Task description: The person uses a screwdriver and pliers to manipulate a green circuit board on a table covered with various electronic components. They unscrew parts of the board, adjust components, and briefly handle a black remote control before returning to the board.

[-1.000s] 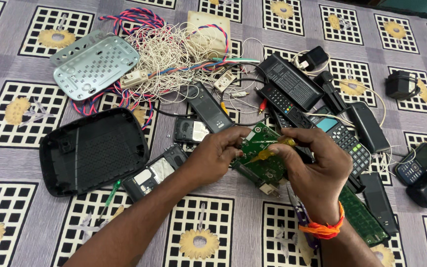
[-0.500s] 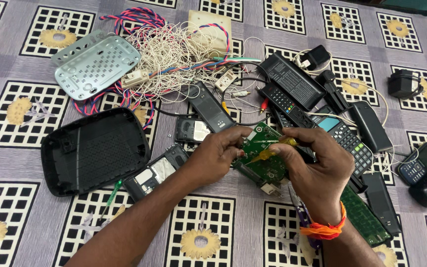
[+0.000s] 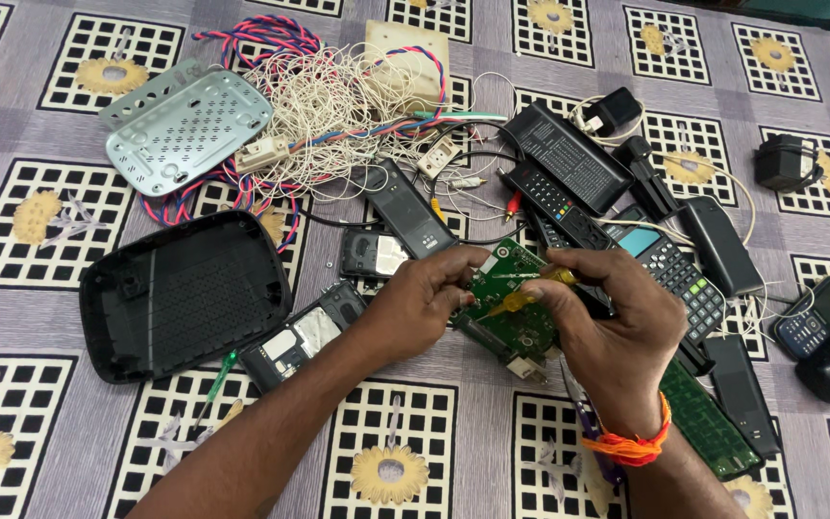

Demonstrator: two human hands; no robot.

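Left of the green circuit board (image 3: 509,300): rounded black plastic shell (image 3: 180,293), matte, ribbed inside. Beyond it, tangled white wire (image 3: 329,106). Board gripped at its edge by left hand (image 3: 415,303); right hand (image 3: 607,322) pinching slim yellow screwdriver (image 3: 530,291) against it.

One head-worn camera looks steeply down, close over the patterned cloth (image 3: 492,461).
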